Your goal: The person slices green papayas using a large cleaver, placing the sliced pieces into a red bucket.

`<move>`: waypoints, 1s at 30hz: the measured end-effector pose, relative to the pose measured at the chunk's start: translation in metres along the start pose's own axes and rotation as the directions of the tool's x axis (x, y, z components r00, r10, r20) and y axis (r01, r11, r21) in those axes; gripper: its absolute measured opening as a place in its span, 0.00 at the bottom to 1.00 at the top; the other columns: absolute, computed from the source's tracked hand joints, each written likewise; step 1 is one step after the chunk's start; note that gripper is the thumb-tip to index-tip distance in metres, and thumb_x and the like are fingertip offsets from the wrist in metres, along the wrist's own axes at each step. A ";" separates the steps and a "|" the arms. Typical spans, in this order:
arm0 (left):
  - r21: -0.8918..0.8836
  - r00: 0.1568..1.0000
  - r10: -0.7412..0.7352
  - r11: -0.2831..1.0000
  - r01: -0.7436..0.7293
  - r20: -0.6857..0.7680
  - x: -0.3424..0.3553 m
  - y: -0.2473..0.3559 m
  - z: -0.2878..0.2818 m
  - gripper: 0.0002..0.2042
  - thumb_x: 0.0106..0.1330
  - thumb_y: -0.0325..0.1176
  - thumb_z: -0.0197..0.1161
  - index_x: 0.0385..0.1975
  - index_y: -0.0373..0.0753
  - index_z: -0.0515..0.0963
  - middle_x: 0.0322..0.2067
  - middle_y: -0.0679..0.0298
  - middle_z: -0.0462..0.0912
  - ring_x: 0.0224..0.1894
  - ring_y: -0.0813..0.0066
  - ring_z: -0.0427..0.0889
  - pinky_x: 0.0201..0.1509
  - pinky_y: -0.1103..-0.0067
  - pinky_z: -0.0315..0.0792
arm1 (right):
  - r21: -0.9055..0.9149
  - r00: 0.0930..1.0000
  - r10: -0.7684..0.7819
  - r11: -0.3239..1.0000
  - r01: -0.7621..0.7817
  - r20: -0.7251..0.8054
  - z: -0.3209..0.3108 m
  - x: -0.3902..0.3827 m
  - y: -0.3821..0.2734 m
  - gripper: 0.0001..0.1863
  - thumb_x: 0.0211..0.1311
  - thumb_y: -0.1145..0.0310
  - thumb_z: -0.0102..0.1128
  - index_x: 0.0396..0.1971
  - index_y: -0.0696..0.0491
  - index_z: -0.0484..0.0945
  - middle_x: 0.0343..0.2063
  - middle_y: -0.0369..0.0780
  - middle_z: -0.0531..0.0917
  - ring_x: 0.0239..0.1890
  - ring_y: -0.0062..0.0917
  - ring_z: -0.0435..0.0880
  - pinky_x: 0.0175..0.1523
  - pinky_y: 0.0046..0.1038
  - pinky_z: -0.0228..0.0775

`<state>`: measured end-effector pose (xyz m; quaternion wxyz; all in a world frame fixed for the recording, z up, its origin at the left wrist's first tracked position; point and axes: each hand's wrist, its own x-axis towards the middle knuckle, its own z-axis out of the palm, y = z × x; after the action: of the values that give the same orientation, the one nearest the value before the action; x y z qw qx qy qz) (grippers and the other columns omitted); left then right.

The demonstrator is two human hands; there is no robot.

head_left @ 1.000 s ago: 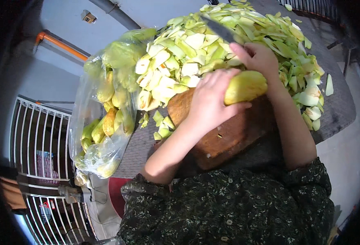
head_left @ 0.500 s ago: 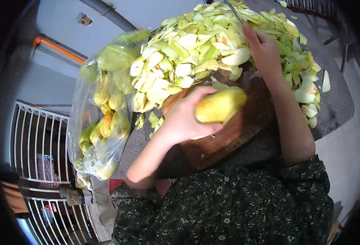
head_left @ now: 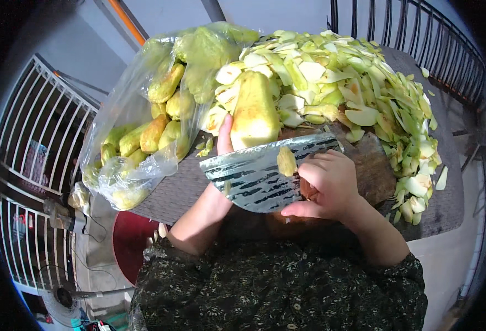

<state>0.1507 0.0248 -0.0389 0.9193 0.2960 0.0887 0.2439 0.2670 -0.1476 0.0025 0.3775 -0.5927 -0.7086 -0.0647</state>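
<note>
A pale yellow-green oblong fruit (head_left: 253, 105) stands upright in my left hand (head_left: 224, 132), whose palm is mostly hidden behind a cleaver. My right hand (head_left: 328, 185) grips the cleaver (head_left: 245, 187) by its wooden handle, its broad, streaked blade lying across the fruit's lower end with a small peel piece (head_left: 286, 163) on it. Under and beside my hands is a dark wooden board (head_left: 378, 168), with a large heap of pale green peels and slices (head_left: 320, 71) behind it.
A clear plastic bag (head_left: 154, 165) of yellow-green and reddish fruit sits left on the grey table (head_left: 447, 209). A red round object (head_left: 126, 248) shows below the table's left edge, a fan (head_left: 60, 303) at lower left. White bars (head_left: 33, 127) and a black railing (head_left: 441, 44) flank the table.
My right hand has brought the knife down and across from the back of the heap to the fruit. My left hand has turned the fruit upright. The view has shifted.
</note>
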 end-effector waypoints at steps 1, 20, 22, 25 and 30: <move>0.023 1.000 0.000 1.000 0.000 -0.003 -0.002 -0.003 0.000 0.35 0.65 0.62 0.38 0.57 0.35 0.64 0.49 0.52 0.75 0.47 0.60 0.77 0.53 0.67 0.71 | -0.014 0.999 -0.022 1.000 0.022 -0.033 0.002 0.000 -0.001 0.30 0.35 0.35 0.67 0.13 0.48 0.70 0.13 0.33 0.75 0.20 0.28 0.78 0.29 0.28 0.67; 0.132 0.995 -0.096 0.986 0.098 -0.024 -0.017 -0.025 0.010 0.36 0.61 0.64 0.42 0.58 0.39 0.64 0.48 0.52 0.75 0.38 0.57 0.79 0.37 0.67 0.77 | -0.301 0.835 0.548 0.788 -0.536 -0.052 -0.008 0.006 0.039 0.35 0.46 0.32 0.56 0.14 0.55 0.77 0.14 0.45 0.77 0.18 0.39 0.78 0.24 0.39 0.67; 0.180 0.999 -0.036 0.983 0.035 0.004 -0.021 -0.028 0.019 0.36 0.61 0.63 0.42 0.58 0.38 0.64 0.49 0.52 0.74 0.36 0.56 0.79 0.32 0.70 0.79 | -0.197 0.650 0.689 0.623 -0.758 -0.321 -0.027 -0.006 0.097 0.34 0.52 0.33 0.51 0.18 0.54 0.79 0.15 0.46 0.77 0.21 0.38 0.79 0.27 0.38 0.68; 0.137 0.999 -0.035 0.990 0.030 0.035 -0.024 -0.028 0.022 0.35 0.61 0.63 0.43 0.58 0.39 0.63 0.49 0.52 0.74 0.37 0.55 0.79 0.31 0.69 0.79 | -0.091 0.637 0.678 0.655 -0.750 -0.369 -0.040 -0.006 0.097 0.34 0.53 0.33 0.51 0.17 0.55 0.78 0.13 0.45 0.76 0.19 0.38 0.78 0.27 0.37 0.66; 0.210 1.000 -0.008 0.978 0.002 0.028 -0.019 -0.033 0.011 0.35 0.62 0.63 0.42 0.59 0.38 0.63 0.52 0.53 0.72 0.49 0.57 0.76 0.48 0.66 0.75 | -0.069 0.901 0.417 0.902 -0.427 -0.124 -0.018 -0.005 0.035 0.31 0.42 0.38 0.65 0.14 0.55 0.71 0.11 0.40 0.69 0.15 0.30 0.70 0.24 0.31 0.61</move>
<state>0.1508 -0.0140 -0.0488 0.8848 0.3944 0.1015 0.2265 0.3059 -0.1510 -0.0002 0.3914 -0.7448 -0.5385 -0.0461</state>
